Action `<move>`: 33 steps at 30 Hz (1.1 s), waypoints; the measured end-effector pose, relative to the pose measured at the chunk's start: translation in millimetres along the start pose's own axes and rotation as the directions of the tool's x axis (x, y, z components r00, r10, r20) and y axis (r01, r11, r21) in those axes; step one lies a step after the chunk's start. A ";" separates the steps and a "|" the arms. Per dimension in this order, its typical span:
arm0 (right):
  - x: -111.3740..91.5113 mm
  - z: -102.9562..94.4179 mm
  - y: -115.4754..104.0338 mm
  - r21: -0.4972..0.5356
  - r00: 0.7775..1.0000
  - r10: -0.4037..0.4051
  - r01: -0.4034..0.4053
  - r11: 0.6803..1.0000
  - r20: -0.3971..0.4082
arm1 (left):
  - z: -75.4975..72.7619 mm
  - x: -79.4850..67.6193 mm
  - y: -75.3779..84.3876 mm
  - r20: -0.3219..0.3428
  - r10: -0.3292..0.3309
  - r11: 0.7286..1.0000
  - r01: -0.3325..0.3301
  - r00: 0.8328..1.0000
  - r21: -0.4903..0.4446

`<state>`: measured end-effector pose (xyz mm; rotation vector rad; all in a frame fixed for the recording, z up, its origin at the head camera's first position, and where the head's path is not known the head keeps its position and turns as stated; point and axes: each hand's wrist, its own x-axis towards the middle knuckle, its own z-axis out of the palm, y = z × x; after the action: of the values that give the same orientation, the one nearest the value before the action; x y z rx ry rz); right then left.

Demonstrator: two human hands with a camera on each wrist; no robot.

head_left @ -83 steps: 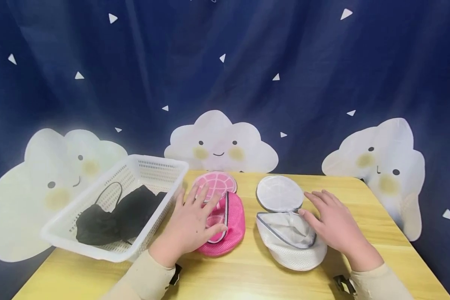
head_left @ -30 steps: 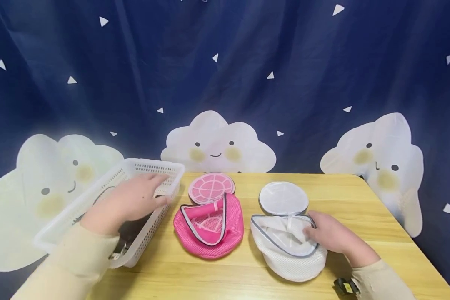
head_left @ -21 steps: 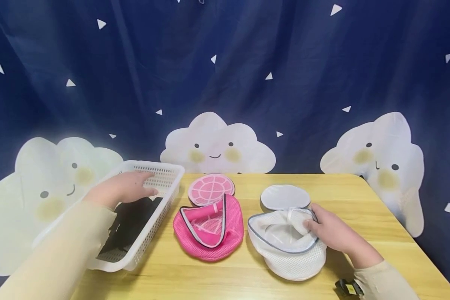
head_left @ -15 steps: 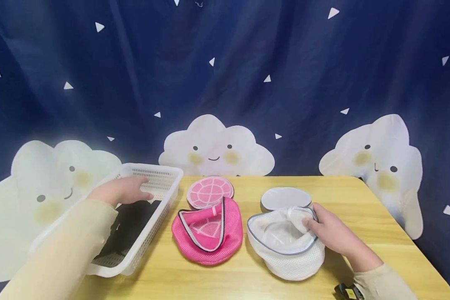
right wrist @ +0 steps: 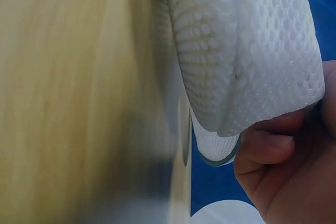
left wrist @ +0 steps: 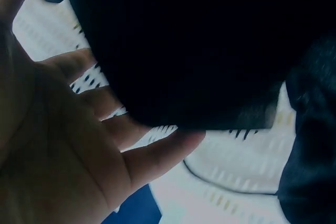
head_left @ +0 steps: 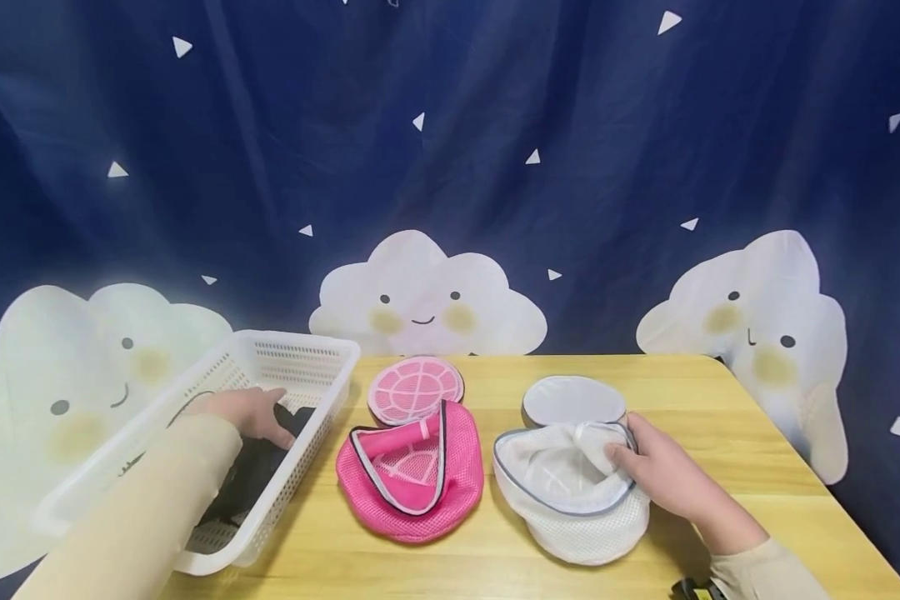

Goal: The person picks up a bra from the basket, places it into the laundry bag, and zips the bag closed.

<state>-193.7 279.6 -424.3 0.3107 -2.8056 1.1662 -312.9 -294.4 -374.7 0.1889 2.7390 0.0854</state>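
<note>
My left hand [head_left: 243, 412] is down inside the white plastic basket [head_left: 300, 358], gripping a black bra [head_left: 251, 479]. Seen from the left wrist, the fingers [left wrist: 157, 161] go behind the edge of a dark cup [left wrist: 199, 66], and most of the thumb is out of frame. On the right, my right hand [head_left: 663, 467] pinches the rim of a white mesh laundry bag [head_left: 596, 529] between thumb and fingers. Its zipped mouth gapes, with the round white lid [head_left: 573, 400] folded back behind it. The right wrist view shows the bag's honeycomb mesh side [right wrist: 278, 51] close up.
Between basket and white bag lies a pink mesh laundry bag [head_left: 461, 483], unzipped, its round lid [head_left: 416, 387] laid back. All stand on a wooden table [head_left: 487, 575]. A dark blue curtain [head_left: 420, 167] with clouds hangs behind.
The left hand moved from over the pink bag into the basket, and lately lowered onto the bra. The right hand moved from beside the white bag to its rim, spreading the mouth wider.
</note>
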 end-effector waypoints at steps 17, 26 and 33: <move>2.2 1.3 10.3 -0.016 1.000 -0.019 0.019 1.000 0.010 | 0.0 -7.3 -3.8 -0.039 0.055 0.998 -0.055 0.998 -0.005; 1.7 2.7 11.8 -0.003 0.999 -0.031 0.031 1.000 0.014 | -19.8 -13.9 -10.1 -0.132 0.173 0.985 -0.173 0.976 0.014; 0.1 2.4 11.8 -0.008 0.999 -0.036 0.036 0.999 0.013 | -26.0 -17.2 -11.7 -0.175 0.187 0.982 -0.188 0.967 0.012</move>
<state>-196.4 285.9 -434.1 0.3682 -2.8030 1.1484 -308.6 -309.3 -345.3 0.4605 2.8883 0.1677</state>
